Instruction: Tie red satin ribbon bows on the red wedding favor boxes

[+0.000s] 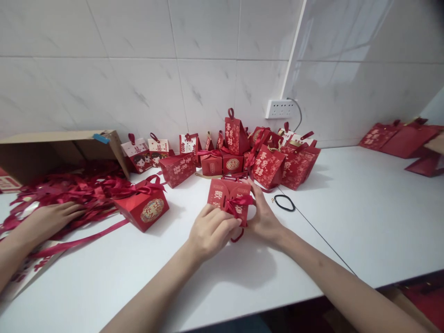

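Observation:
A small red gift box (222,193) with gold characters stands on the white table in front of me. My left hand (210,231) is closed, pinching the red ribbon (239,201) tied across the box's front. My right hand (264,213) wraps round the box's right side and steadies it. A loop of ribbon hangs below the box between my hands.
Another person's hand (48,218) lies on a heap of red ribbons (69,187) at the left, by an open cardboard box (52,148). A finished red box (143,207) stands near. Several red boxes (267,162) line the wall. A black hair tie (284,202) lies right. Red bags (402,136) sit far right.

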`<action>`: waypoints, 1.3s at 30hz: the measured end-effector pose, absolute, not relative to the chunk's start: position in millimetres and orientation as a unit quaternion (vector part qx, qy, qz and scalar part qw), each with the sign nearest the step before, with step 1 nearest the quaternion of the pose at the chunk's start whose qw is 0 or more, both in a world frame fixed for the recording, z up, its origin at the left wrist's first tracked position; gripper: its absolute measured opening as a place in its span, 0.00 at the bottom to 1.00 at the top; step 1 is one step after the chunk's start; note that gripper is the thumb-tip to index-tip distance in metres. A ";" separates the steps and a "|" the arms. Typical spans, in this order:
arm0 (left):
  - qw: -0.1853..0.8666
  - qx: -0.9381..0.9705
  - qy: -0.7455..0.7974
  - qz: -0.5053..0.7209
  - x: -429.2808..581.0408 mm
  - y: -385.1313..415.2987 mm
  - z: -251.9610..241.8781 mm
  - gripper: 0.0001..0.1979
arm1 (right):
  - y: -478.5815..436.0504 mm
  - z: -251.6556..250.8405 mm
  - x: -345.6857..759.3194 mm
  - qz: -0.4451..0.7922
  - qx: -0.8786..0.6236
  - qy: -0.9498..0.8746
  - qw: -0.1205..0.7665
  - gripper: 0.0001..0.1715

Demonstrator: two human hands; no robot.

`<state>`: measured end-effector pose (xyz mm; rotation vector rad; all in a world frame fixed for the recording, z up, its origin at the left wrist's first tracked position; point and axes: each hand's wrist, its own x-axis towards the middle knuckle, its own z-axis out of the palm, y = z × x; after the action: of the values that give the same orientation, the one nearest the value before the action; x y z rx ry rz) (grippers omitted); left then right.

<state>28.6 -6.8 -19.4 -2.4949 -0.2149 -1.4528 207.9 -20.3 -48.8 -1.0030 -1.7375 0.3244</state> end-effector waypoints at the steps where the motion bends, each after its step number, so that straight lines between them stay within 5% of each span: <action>1: 0.129 -0.853 -0.068 -0.502 28.5 -7.4 -19.1 0.06 | -21.2 -48.4 207.0 0.128 -0.415 -0.726 0.533 0.58; 11: 0.094 -0.833 -0.065 -0.541 26.3 -11.4 -15.6 0.08 | -20.4 -46.4 208.1 0.033 -0.407 -0.736 0.540 0.60; 16: -0.109 -0.675 -0.361 -0.635 17.5 15.2 -19.0 0.02 | -17.2 -48.9 214.7 0.058 -0.428 -0.736 0.521 0.58; 22: -0.185 -0.704 -0.491 -0.479 -1.5 49.6 -43.2 0.07 | -26.2 -28.8 233.6 0.015 -0.469 -0.687 0.555 0.61; 26: -0.161 -0.794 -0.452 -0.373 -1.7 53.4 -49.7 0.08 | -67.4 -4.4 259.1 0.172 -0.455 -0.585 0.649 0.61; 32: -0.170 -0.840 -0.424 -0.293 3.9 57.3 -46.4 0.13 | -161.7 8.9 294.8 0.617 -0.324 -0.299 0.652 0.30; 39: -0.192 -0.840 -0.436 -0.259 2.5 67.3 -50.5 0.15 | -229.9 0.8 309.5 0.573 -0.338 -0.265 0.698 0.28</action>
<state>2.5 67.3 -50.5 -3.0223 -1.5666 -0.9301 309.5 -229.9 0.8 -0.7531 -0.5912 1.2781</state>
